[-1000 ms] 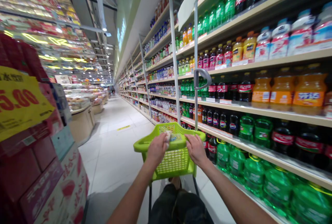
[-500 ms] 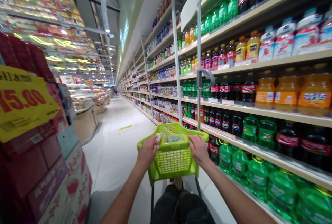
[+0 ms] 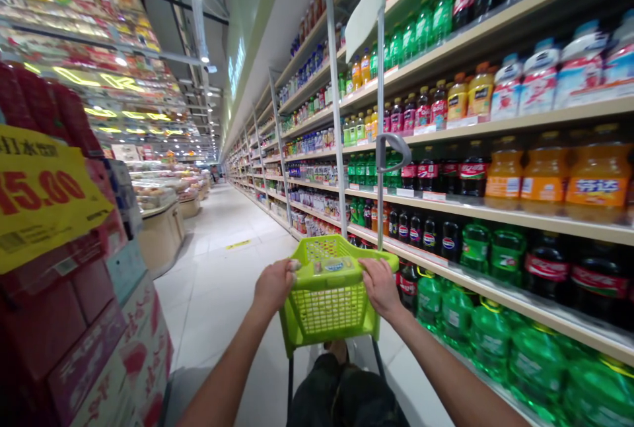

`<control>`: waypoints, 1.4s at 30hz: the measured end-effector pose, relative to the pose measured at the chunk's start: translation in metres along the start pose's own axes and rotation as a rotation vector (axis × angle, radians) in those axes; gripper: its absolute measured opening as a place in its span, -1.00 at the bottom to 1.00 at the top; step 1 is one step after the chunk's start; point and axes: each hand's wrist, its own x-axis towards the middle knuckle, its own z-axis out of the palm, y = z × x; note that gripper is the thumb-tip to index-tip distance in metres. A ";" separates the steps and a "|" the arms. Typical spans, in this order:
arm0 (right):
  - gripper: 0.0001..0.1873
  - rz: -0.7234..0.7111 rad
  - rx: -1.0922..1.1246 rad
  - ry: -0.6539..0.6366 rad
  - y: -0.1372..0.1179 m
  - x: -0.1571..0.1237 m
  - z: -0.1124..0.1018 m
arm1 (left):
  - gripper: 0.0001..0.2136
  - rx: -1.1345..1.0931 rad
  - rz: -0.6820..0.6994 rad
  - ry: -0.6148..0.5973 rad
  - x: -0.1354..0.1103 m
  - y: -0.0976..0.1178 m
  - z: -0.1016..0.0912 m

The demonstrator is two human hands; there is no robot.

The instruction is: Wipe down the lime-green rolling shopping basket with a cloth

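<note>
A lime-green shopping cart (image 3: 329, 308) stands in front of me in a supermarket aisle. My left hand (image 3: 274, 284) is closed round the left end of its handle bar, with a bit of white paper showing between the fingers. My right hand (image 3: 380, 285) grips the right end of the same bar. A grey pole (image 3: 380, 117) with a hook rises from the cart's right side. My dark trousers and a foot show under the cart.
Long shelves of soda and juice bottles (image 3: 495, 169) run close along the right. A red stacked display with a yellow price sign (image 3: 44, 196) stands at the left. The pale tiled aisle floor (image 3: 228, 262) stretches ahead, with low food counters (image 3: 158, 216) on its left.
The cart and both hands have shifted slightly right in view as I moved along the aisle. My left hand slid outward to the left end of the handle.
</note>
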 end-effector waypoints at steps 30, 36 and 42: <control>-0.67 0.050 -0.019 0.028 0.004 -0.001 -0.004 | -0.71 -0.270 0.091 0.294 -0.027 -0.022 0.025; -0.67 0.051 0.009 0.026 -0.022 0.004 -0.004 | -0.66 -0.323 -0.099 0.215 -0.010 -0.005 0.025; -0.58 -0.181 0.170 -0.146 -0.084 0.042 0.011 | -0.51 -0.401 0.189 0.115 0.000 0.044 0.043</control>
